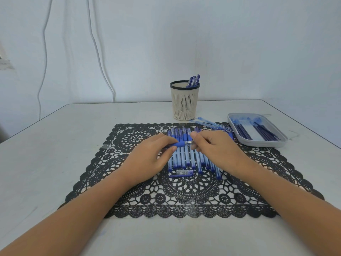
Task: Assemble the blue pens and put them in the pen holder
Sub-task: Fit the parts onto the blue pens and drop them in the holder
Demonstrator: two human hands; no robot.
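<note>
Over the black mat (184, 193), our left hand (147, 156) is gripping the blue pen (178, 144) and our right hand (214, 146) is pinching its tip, maybe so we can twist it tight.

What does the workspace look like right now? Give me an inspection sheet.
Surface: grey table with a black lace mat.
Job's things: row of pens on the mat; loose cap in front of it; holder behind, with capped pens in it; tray at right, holding refills.
Clutter: nothing seen.
Grips: left hand holds a pen; right hand pinches its tip.
Cables: two white cables run down the wall.
Surroundings: plain pale wall.
</note>
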